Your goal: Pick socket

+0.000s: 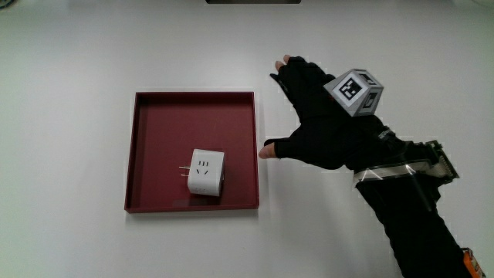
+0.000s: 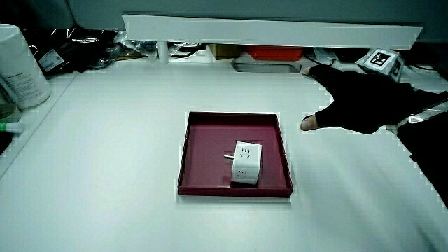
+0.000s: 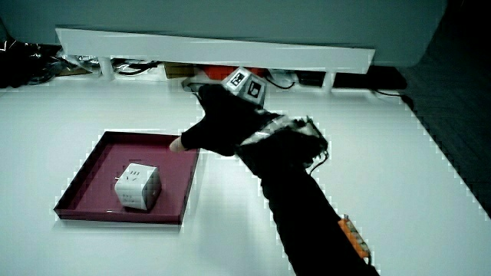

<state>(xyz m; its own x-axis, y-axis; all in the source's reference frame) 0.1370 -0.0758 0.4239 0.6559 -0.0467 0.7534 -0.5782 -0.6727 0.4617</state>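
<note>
Table (image 1: 77, 46) white and broad, filling every view, with low partition (image 2: 273, 31) closing it off in both side views. Dark red square tray (image 1: 193, 96) lying flat near the middle of the frame in the main view, shallow walls all round. Black-sleeved forearm (image 1: 409, 216) reaching in from the person's edge toward the tray. Hand (image 1: 316, 131) hovering over bare table just beside the tray, thumb pointing at the nearest tray wall and almost touching it, fingers (image 1: 292, 73) spread and relaxed, gripping nothing. Socket (image 1: 207, 171), a white cube-shaped adapter, resting inside the tray in the half nearer the person, toward the corner closest to the hand, seemingly short of touching either wall, slotted face upward. Patterned cube (image 1: 356, 91) riding on the back of the glove. Thin metal prongs (image 1: 182, 171) sticking out of the socket's side turned away from the hand. Judged as the approach, with the grasp not yet begun. Best done by carrying the hand over the tray wall, coming down from above with the opening kept wide, and closing thumb and fingers on two plain flat sides. Better to leave the pronged side alone, for fear of slipping or tipping the block. Then straight up, clear of the walls, to avoid dragging the tray along.
</note>
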